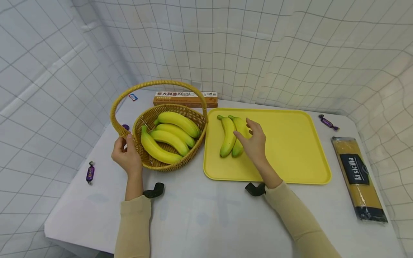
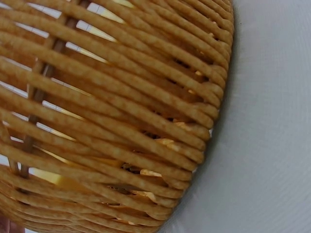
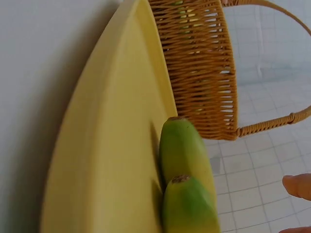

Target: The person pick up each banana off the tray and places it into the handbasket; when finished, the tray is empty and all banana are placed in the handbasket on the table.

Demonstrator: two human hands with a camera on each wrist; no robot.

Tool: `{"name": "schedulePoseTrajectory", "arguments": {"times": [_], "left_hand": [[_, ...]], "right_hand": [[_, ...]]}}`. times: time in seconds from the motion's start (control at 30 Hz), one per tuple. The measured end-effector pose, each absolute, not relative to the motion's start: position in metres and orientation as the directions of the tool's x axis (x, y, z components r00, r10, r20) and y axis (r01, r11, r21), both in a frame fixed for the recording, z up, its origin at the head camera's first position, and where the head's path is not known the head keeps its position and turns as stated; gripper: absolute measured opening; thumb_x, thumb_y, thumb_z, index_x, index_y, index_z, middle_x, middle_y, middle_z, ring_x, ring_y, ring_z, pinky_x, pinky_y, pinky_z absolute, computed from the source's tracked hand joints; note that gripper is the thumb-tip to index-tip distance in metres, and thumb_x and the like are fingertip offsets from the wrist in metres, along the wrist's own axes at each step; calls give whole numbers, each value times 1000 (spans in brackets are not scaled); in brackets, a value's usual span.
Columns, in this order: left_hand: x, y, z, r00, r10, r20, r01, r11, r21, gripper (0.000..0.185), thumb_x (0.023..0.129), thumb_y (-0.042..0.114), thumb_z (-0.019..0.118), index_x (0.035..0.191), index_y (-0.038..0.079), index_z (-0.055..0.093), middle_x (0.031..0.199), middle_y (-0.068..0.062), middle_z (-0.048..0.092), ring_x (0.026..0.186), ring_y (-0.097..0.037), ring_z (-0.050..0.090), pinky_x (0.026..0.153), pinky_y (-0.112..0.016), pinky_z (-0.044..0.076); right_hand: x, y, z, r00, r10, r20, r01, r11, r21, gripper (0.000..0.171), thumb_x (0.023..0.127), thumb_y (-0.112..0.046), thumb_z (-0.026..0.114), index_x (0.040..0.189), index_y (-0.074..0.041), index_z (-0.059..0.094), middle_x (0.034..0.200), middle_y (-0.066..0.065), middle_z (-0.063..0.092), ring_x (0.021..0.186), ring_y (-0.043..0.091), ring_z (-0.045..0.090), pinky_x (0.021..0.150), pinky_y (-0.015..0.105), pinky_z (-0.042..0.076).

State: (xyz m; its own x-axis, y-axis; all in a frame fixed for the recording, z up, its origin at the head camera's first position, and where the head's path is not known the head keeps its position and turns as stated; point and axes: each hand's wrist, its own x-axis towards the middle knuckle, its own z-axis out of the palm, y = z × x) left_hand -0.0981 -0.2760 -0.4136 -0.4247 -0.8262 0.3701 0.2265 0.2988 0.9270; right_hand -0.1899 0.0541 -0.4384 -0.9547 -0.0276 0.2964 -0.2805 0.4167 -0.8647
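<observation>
My left hand [image 1: 128, 154] pinches the left foot of the handle of a wicker basket [image 1: 190, 154], where it meets the rim. Several yellow bananas [image 1: 172, 141] lie inside the basket. In the left wrist view the woven wall [image 2: 112, 107] fills most of the picture. My right hand [image 1: 255, 142] hovers over a yellow tray [image 1: 290, 143], thumb and fingers spread apart with nothing between them. Beneath it, two bananas lie side by side on the tray: a left banana [image 1: 227, 138] and a right banana [image 1: 238, 148], partly covered by the hand. Their green tips show in the right wrist view.
A pasta box [image 1: 185, 100] stands behind the basket. To the right of the tray lies a pack of spaghetti [image 1: 358, 179], with a purple wrapped candy [image 1: 328, 122] above it. Another purple candy [image 1: 90, 172] and a small blue-and-red packet [image 1: 133, 97] lie on the left side.
</observation>
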Motion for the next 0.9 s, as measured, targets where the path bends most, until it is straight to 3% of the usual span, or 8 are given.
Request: {"name": "schedulePoseTrajectory", "arguments": {"times": [0.43, 0.63, 0.9], "left_hand": [[-98, -276, -414, -426, -823, 377, 233, 303, 924, 28, 93, 11, 60, 105, -12, 69, 84, 21, 64, 87, 2, 59, 70, -16, 43], [-97, -275, -413, -421, -828, 369, 226, 298, 927, 26, 93, 11, 60, 105, -9, 71, 83, 22, 63, 86, 2, 59, 70, -16, 43], [-99, -277, -416, -422, -828, 371, 240, 293, 926, 28, 93, 12, 60, 106, -11, 70, 84, 21, 64, 87, 1, 59, 70, -16, 43]], "right_hand": [[-203, 60, -460, -998, -61, 31, -57, 491, -869, 80, 89, -29, 71, 150, 3, 31, 145, 24, 41, 131, 36, 44, 109, 45, 39], [-206, 62, -472, -997, -81, -3, -40, 518, -855, 84, 90, -37, 69, 151, 4, 28, 144, 26, 41, 133, 37, 42, 111, 46, 36], [-210, 63, -482, -996, -92, 2, -51, 535, -843, 83, 91, -36, 67, 150, 6, 27, 145, 28, 40, 136, 40, 38, 113, 48, 32]]}}
